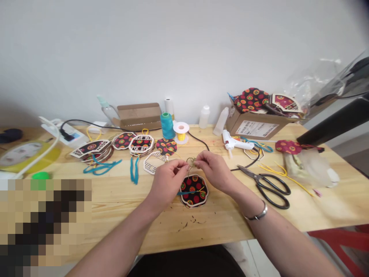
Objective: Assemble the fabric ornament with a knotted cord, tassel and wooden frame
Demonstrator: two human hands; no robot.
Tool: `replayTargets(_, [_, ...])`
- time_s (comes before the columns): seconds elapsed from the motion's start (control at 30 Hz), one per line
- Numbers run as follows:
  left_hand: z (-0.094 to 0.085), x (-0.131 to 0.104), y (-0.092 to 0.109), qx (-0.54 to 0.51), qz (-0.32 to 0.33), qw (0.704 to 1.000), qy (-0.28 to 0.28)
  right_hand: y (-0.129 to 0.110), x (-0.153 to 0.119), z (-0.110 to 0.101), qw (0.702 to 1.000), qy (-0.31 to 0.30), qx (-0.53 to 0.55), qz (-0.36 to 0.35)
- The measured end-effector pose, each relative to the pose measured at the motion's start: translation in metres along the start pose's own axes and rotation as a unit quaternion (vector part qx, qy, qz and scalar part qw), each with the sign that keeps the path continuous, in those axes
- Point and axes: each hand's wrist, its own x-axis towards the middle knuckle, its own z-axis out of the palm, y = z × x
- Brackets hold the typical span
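Both hands meet above a patterned ornament (192,198), black fabric with red and orange medallions in a pale lobed frame, lying flat on the table. A thin olive-coloured cord (190,161) forms small loops between my fingertips, above the ornament's top edge. My left hand (170,179) is closed in a pinch on the cord. From the other side my right hand (213,169) pinches it too, its fingertips close to the left ones. Across the ornament lies a teal strand with a yellow end; my left hand hides part of its left side.
Black-handled scissors (269,184) lie right of my right forearm, beside yellow cords (282,171). A white glue gun (236,142) rests behind. Teal thread (167,126), a yellow spool (181,132) and finished ornaments (141,144) stand or lie behind my left hand. A cardboard box (253,125) stands back right.
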Motion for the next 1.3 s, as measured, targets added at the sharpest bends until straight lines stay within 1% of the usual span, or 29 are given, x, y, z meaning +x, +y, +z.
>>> replayTargets(0.1, [0.002,-0.002,-0.003,0.023,0.045,0.998,0.022,-0.001,0.000,0.000,1.000,0.007,0.004,0.006])
replayTargets(0.2, [0.005,-0.005,-0.002,0.034,0.106,0.994,0.024,0.000,0.001,0.001,0.999,0.011,0.037,0.025])
replayTargets(0.27, [0.008,-0.008,-0.002,0.061,0.136,0.988,0.028,0.001,0.002,0.003,0.996,0.011,0.076,0.037])
replayTargets(0.33, [0.010,-0.010,-0.003,0.105,0.167,0.980,0.036,0.002,0.002,0.005,0.989,0.002,0.138,0.056])
replayTargets(0.43, [0.013,-0.013,-0.005,0.193,0.229,0.953,0.039,0.002,0.001,0.009,0.965,-0.020,0.243,0.092])
replayTargets(0.53, [0.014,-0.016,-0.007,0.285,0.294,0.911,0.053,0.000,0.001,0.012,0.941,-0.035,0.313,0.120])
replayTargets(0.6, [0.014,-0.018,-0.007,0.327,0.330,0.883,0.065,0.000,0.001,0.013,0.932,-0.043,0.336,0.130])
replayTargets(0.67, [0.013,-0.019,-0.006,0.350,0.354,0.864,0.074,0.000,0.001,0.013,0.931,-0.046,0.337,0.133])
replayTargets(0.73, [0.014,-0.019,-0.005,0.362,0.368,0.853,0.075,0.001,0.001,0.014,0.935,-0.045,0.327,0.131])
replayTargets(0.9, [0.016,-0.019,-0.007,0.366,0.375,0.849,0.064,0.003,0.001,0.016,0.938,-0.040,0.316,0.135])
replayTargets(0.97, [0.015,-0.018,-0.007,0.349,0.370,0.859,0.063,0.002,0.000,0.015,0.938,-0.042,0.316,0.133])
replayTargets(1.0, [0.015,-0.018,-0.007,0.329,0.359,0.871,0.063,0.001,0.000,0.013,0.939,-0.042,0.316,0.132])
replayTargets(1.07, [0.013,-0.017,-0.005,0.270,0.314,0.908,0.065,-0.001,0.001,0.010,0.939,-0.038,0.315,0.131])
replayTargets(1.13, [0.010,-0.015,-0.002,0.196,0.239,0.949,0.068,-0.003,0.001,0.008,0.940,-0.031,0.313,0.132])
replayTargets(1.2, [0.008,-0.012,0.000,0.113,0.148,0.981,0.061,-0.004,0.001,0.006,0.940,-0.028,0.313,0.132])
replayTargets(1.23, [0.008,-0.011,0.001,0.068,0.097,0.992,0.050,-0.004,0.002,0.005,0.940,-0.030,0.314,0.132])
replayTargets(1.3, [0.007,-0.008,0.002,-0.013,0.009,1.000,0.021,-0.004,0.001,0.005,0.941,-0.036,0.311,0.128])
